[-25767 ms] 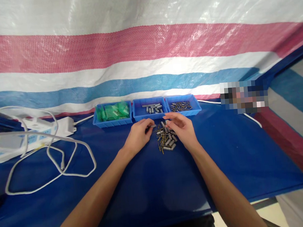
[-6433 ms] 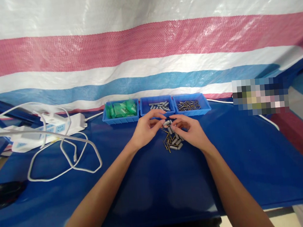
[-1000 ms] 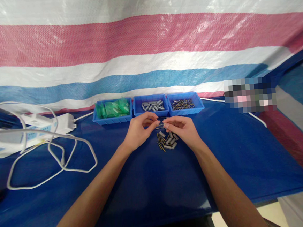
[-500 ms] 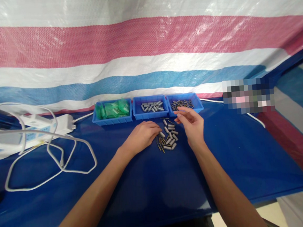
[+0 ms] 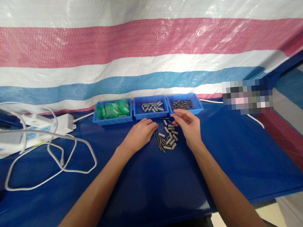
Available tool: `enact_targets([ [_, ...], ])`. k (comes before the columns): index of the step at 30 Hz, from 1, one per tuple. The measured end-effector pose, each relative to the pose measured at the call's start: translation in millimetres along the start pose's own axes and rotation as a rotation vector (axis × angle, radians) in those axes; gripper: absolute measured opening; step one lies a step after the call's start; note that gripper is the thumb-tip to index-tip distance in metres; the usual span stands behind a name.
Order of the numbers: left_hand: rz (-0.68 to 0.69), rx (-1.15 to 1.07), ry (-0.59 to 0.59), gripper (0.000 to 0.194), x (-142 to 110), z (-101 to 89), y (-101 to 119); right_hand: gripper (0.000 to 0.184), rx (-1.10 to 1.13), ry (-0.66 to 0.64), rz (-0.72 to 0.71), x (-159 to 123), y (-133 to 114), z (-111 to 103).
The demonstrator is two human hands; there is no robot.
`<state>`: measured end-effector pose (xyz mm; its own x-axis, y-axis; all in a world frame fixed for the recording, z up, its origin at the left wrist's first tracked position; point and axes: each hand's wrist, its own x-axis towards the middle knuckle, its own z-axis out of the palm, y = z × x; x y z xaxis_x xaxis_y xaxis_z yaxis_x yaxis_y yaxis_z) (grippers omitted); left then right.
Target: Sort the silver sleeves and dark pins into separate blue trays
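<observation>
My left hand (image 5: 142, 134) is closed in a pinch at the left of a small pile. From its fingertips a thin metal rod (image 5: 154, 136) points down; its upper end is hidden. My right hand (image 5: 189, 126) hovers at the pile's upper right, thumb and fingers pinched together; what they hold, if anything, is too small to make out. The pile mixes short grey metal sleeves (image 5: 167, 147) with thin dark and gold rods (image 5: 160, 145) that look like drill bits. Behind my right hand stands a blue bin of similar rods (image 5: 181, 105).
The middle blue bin (image 5: 151, 116) holds grey sleeves, the left bin (image 5: 113, 121) green plastic packets. White power strips (image 5: 60, 125) and a looped white cable (image 5: 94, 156) lie at left. A striped tarp (image 5: 135, 41) hangs behind the blue table (image 5: 152, 190).
My left hand has drawn slightly left and up from the pile, uncovering a sleeve and a thin rod. My right hand has shifted slightly left and down, toward the pile.
</observation>
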<state>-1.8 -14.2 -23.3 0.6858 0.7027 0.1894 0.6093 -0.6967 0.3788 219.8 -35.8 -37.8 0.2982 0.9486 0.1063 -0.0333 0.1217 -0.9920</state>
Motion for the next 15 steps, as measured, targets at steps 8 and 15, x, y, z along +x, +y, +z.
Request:
enact_targets([
  [8,0.018,-0.017,-0.098,0.024,-2.6,-10.0,-8.7,0.025,-0.012,-0.017,0.01,0.0,-2.4,-0.3],
  [15,-0.032,-0.124,0.021,0.025,-0.9,-8.7,-6.6,0.027,-0.015,-0.071,0.032,-1.1,-1.9,1.9],
])
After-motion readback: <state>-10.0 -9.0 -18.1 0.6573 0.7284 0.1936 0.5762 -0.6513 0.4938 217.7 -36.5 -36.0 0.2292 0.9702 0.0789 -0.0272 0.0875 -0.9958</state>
